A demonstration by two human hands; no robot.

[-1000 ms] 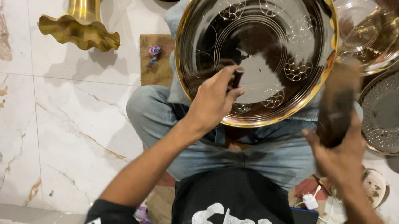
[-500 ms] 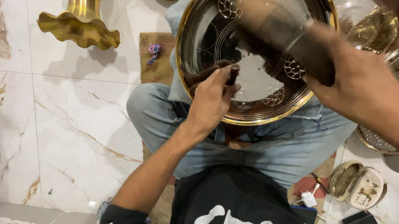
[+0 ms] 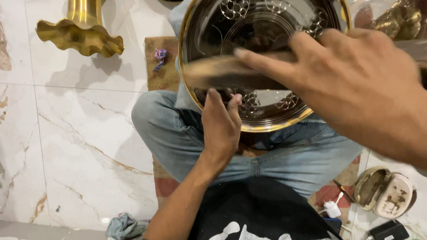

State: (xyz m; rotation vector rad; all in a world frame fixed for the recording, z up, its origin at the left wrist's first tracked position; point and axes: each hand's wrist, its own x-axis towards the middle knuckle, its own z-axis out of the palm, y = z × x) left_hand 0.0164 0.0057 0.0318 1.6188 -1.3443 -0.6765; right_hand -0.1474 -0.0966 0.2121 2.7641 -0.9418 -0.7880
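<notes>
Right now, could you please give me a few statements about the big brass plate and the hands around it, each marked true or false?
1. The left hand grips the lower rim of the round brass plate. True.
2. The plate lies flat on the marble floor. False: it is propped on the person's lap, over the jeans.
3. The right hand holds a blurred, brush-like tool across the plate. True.
4. A brass vase with a wavy rim lies on the floor to the left. True.
5. The plate's inside is plain and smooth. False: it carries embossed clusters of circles.
6. The person wears a white shirt. False: the shirt is black.
</notes>
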